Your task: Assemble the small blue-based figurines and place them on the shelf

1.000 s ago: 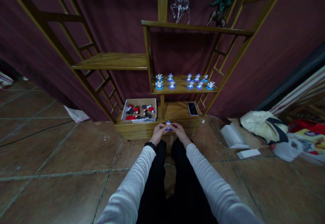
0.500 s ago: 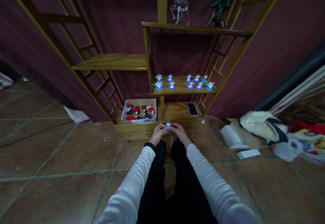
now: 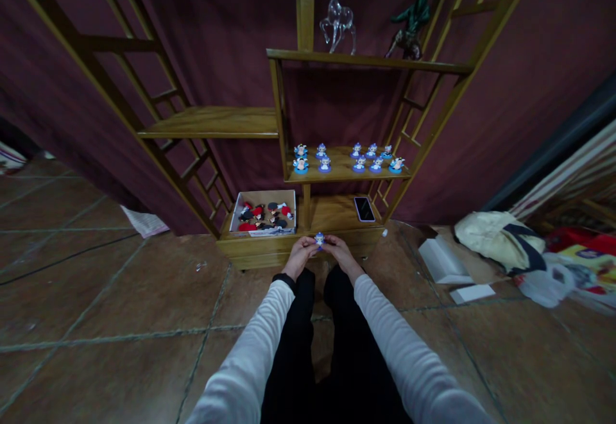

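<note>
A small purple-and-white figurine [image 3: 319, 239] is held upright between both hands, in front of the lowest shelf. My left hand [image 3: 300, 255] pinches it from the left, and my right hand [image 3: 341, 252] grips its right side. On the middle shelf [image 3: 337, 174] several similar purple-and-white figurines [image 3: 325, 165] stand in two rows, with blue-based ones [image 3: 301, 165] at both ends. To the left of my hands, a shallow cardboard box [image 3: 269, 197] on the bottom shelf holds several red and black figures [image 3: 258, 212].
A phone [image 3: 364, 209] lies on the bottom shelf at right. A clear deer statuette [image 3: 339, 20] and a dark green figure [image 3: 411, 29] stand on the upper shelf. On the floor at right are a white box [image 3: 445, 260], a cream bag [image 3: 498, 238] and a plastic bag [image 3: 548, 279].
The view has tilted up slightly, so the shelves sit a little lower in the picture. Both hands keep their hold on the figurine with almost no movement.
</note>
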Available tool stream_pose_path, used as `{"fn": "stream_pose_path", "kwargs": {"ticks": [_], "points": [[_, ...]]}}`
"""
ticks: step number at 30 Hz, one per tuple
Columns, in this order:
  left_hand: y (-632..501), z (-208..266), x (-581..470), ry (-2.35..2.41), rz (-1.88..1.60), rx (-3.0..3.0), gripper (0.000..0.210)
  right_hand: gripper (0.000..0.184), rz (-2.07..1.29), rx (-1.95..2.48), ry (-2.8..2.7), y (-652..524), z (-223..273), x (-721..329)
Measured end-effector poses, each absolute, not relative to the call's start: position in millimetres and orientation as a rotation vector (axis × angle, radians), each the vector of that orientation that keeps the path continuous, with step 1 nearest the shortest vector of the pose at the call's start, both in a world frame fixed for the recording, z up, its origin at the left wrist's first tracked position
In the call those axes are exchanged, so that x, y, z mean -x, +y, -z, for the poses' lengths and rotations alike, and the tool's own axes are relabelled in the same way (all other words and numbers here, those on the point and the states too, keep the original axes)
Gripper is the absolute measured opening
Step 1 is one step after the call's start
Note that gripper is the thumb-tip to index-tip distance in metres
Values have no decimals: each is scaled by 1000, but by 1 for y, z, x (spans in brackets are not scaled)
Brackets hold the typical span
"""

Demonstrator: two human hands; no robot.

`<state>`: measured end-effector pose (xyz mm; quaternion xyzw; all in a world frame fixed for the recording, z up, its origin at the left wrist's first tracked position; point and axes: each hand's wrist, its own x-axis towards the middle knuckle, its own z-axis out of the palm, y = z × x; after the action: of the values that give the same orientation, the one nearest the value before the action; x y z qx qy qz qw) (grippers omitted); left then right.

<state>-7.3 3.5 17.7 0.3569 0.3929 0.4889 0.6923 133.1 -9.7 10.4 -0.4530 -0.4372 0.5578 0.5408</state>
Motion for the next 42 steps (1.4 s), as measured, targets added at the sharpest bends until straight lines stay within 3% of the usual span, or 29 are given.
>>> {"fn": "stream_pose_path", "kwargs": {"ticks": [13,29,36,42], "points": [[6,-18,11,850,-1094,-886,35,30,-1185,1085,-1070,-5,-15,-126],[8,-17,8,840,-1112,-1005,38,40,-899,1151,-1265,-7,-3,-130],[7,-21,7,860,-1081,-975,47,33,-811,1265,-1432,-7,-28,-139],[6,-23,15,868,-1007,-1021,54,30,-725,1260,-1495,15,-82,-162]]}}
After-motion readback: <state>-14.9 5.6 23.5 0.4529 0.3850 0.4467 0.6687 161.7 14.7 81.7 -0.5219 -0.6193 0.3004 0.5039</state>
